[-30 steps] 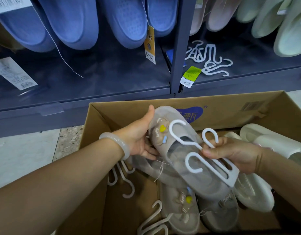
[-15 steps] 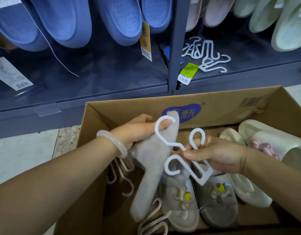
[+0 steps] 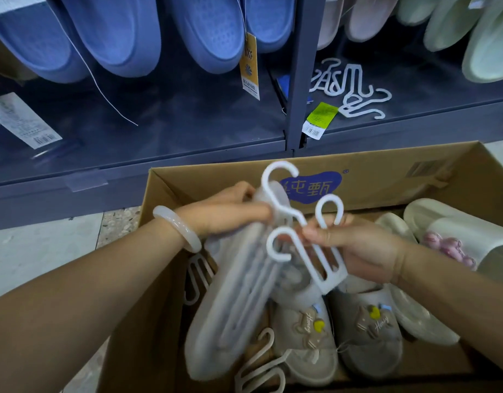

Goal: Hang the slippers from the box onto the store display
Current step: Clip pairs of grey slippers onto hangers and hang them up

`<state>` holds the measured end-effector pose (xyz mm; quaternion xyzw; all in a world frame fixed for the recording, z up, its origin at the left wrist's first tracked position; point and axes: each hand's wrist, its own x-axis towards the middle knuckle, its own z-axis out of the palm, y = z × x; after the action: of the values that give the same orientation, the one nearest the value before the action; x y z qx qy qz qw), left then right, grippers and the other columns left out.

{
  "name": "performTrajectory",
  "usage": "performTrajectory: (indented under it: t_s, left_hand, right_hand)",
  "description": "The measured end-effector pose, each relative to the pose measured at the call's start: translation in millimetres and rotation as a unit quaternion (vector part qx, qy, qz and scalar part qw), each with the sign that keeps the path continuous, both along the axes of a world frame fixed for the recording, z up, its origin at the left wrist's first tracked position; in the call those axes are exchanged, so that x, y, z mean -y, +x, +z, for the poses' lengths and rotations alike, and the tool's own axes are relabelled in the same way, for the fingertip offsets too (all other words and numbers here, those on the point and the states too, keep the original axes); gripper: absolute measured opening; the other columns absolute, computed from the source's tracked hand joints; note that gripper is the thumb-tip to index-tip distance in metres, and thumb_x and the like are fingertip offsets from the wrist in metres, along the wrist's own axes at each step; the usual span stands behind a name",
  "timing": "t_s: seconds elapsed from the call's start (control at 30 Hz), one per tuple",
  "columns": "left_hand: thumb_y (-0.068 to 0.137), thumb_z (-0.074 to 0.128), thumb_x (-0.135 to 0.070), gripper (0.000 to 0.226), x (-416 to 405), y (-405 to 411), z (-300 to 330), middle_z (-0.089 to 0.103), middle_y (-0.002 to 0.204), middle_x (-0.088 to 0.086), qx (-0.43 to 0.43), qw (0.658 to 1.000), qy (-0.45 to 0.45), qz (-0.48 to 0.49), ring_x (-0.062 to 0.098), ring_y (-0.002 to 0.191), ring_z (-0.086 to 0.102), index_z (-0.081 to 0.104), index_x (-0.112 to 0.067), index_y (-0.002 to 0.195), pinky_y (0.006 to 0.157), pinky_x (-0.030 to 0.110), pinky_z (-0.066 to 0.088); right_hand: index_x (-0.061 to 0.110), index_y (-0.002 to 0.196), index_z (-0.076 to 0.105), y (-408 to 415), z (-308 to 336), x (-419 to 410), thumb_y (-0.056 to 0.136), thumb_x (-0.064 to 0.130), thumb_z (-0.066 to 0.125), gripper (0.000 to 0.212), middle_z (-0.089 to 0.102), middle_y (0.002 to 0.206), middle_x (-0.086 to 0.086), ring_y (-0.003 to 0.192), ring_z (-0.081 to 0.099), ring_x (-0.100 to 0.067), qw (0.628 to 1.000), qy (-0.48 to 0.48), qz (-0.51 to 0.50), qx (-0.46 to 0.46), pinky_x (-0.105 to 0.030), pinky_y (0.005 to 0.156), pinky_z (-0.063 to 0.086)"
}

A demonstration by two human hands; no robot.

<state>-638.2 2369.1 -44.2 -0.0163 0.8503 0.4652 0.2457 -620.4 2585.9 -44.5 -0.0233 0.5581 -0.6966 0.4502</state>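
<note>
Over the open cardboard box (image 3: 386, 177), my left hand (image 3: 224, 211) grips the toe end of a grey slipper (image 3: 233, 302), sole side up and motion-blurred. My right hand (image 3: 358, 248) pinches a white plastic hanger (image 3: 301, 239) with three hooks, held against that slipper. Two more grey slippers with bear and "Honey" patches (image 3: 366, 330) lie in the box below. White slippers (image 3: 454, 231), one with a pink decoration, sit at the box's right side.
A dark blue display shelf (image 3: 159, 131) stands behind the box, with blue slippers (image 3: 125, 32) hanging at left and pale green and pink ones at right. Spare white hangers (image 3: 349, 86) lie on the right shelf; more lie in the box (image 3: 261, 370).
The slipper has turned from strap side up to sole side up. Both hands rose slightly, and the hanger now sits higher against the slipper's toe end.
</note>
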Motion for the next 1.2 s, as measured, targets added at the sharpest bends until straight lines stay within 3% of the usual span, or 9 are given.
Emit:
performTrajectory:
  t_s: [0.07,0.17,0.4,0.6,0.7,0.8,0.97,1.1,1.2]
  left_hand:
    - [0.078,0.051,-0.028,0.025,5,0,3,0.069,0.09,0.01,0.058,0.962,0.187,0.19,0.027,0.087,0.064,0.063,-0.012,0.094,0.084,0.037,0.051]
    - [0.08,0.032,-0.008,0.035,20,2,0,0.069,0.078,0.01,0.108,0.85,0.382,0.345,0.028,0.079,0.063,0.065,-0.005,0.091,0.076,0.035,0.049]
    - [0.06,0.035,-0.007,0.044,12,15,-12,0.066,0.094,0.016,0.12,0.732,0.507,0.44,0.035,0.094,0.059,0.06,-0.002,0.096,0.082,0.046,0.045]
    - [0.09,0.035,-0.006,0.027,19,10,-13,0.063,0.096,0.015,0.181,0.831,0.325,0.413,0.028,0.081,0.062,0.06,-0.007,0.101,0.069,0.046,0.053]
    - [0.097,0.043,-0.02,0.025,32,1,1,0.063,0.08,0.008,0.11,0.888,0.219,0.39,0.018,0.064,0.062,0.063,-0.01,0.087,0.06,0.03,0.053]
    - [0.098,0.038,-0.043,0.04,44,-3,15,0.064,0.088,-0.003,-0.009,0.969,-0.014,0.247,0.012,0.082,0.059,0.067,-0.018,0.087,0.081,0.029,0.046]
    - [0.092,0.029,-0.06,0.061,25,0,8,0.066,0.101,0.005,-0.004,0.963,-0.268,-0.018,0.025,0.097,0.06,0.064,-0.011,0.102,0.09,0.034,0.045]
    - [0.081,0.062,-0.05,0.042,18,8,-18,0.061,0.094,0.004,0.124,0.971,-0.206,-0.005,0.022,0.085,0.057,0.06,-0.011,0.098,0.078,0.032,0.045]
    - [0.074,0.073,-0.021,0.024,24,11,-32,0.059,0.091,0.006,0.148,0.977,-0.107,0.109,0.021,0.083,0.054,0.057,-0.016,0.091,0.074,0.03,0.044]
  right_hand:
    - [0.013,0.081,0.075,-13,-2,-8,0.032,0.041,0.092,0.059,0.069,0.09,-0.009,0.08,0.065,-0.021,0.997,-0.005,-0.071,0.037,-0.03,0.071,0.055]
    - [0.012,0.083,0.072,-17,-6,-11,0.038,0.036,0.091,0.054,0.063,0.095,-0.01,0.085,0.061,-0.024,0.988,-0.013,-0.098,0.119,-0.035,0.081,0.054]
    - [0.009,0.073,0.073,7,-2,15,0.031,0.027,0.094,0.05,0.072,0.074,-0.009,0.067,0.07,-0.021,0.978,-0.089,-0.034,0.186,-0.031,0.067,0.059]
    - [0.01,0.067,0.066,15,14,42,0.071,0.02,0.065,0.011,0.063,0.057,0.001,0.051,0.06,-0.009,0.99,-0.041,-0.125,0.055,-0.017,0.049,0.05]
    - [0.011,0.067,0.062,33,7,56,0.082,0.012,0.065,0.015,0.052,0.047,0.009,0.043,0.046,-0.001,0.99,0.051,-0.061,-0.114,-0.013,0.044,0.036]
    - [0.018,0.059,0.056,53,-5,75,0.081,0.015,0.069,0.026,0.048,0.042,0.012,0.043,0.045,0.003,0.97,0.1,0.046,-0.215,-0.008,0.051,0.035]
    - [0.01,0.076,0.068,70,-24,99,0.081,0.021,0.07,0.013,0.05,0.07,0.018,0.071,0.049,0.002,0.941,0.114,0.157,-0.278,-0.009,0.073,0.04]
    - [0.005,0.083,0.069,71,-29,99,0.081,0.025,0.07,0.02,0.049,0.073,0.015,0.072,0.048,0.001,0.917,0.138,0.219,-0.303,-0.001,0.07,0.034]
    - [0.008,0.08,0.069,58,-34,85,0.078,0.026,0.072,0.019,0.06,0.078,-0.005,0.075,0.053,-0.007,0.917,0.146,0.264,-0.262,-0.025,0.074,0.046]
